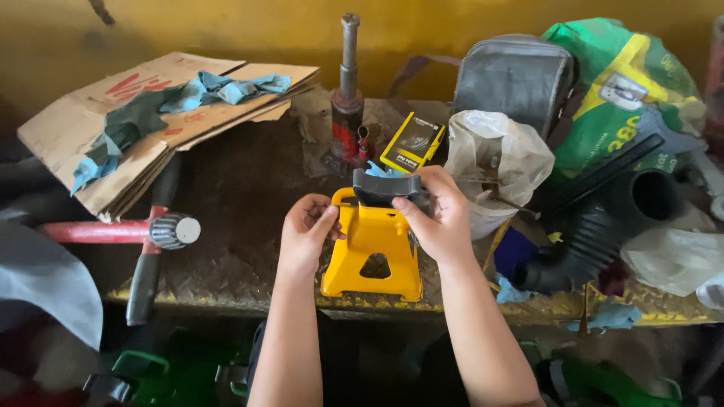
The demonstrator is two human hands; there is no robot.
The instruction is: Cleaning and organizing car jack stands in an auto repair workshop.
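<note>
Our left hand (305,230) pinches side of upright yellow metal stand (372,252) on workbench edge (226,298); our right hand (437,215) clamps dark grey curved pad (386,187), long axis crosswise, atop stand. Right nearer pad.

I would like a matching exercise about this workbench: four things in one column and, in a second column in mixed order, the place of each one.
Things:
1. yellow stand
2. blue rag
3. red bottle jack
4. black ribbed hose

Places:
A. lying on the flattened cardboard, far left
B. on the right side of the bench, beside the green sack
C. between the left hand and right hand, near the front edge
D. upright at the back, next to the small yellow box

Pairs: 1-C, 2-A, 3-D, 4-B
</note>
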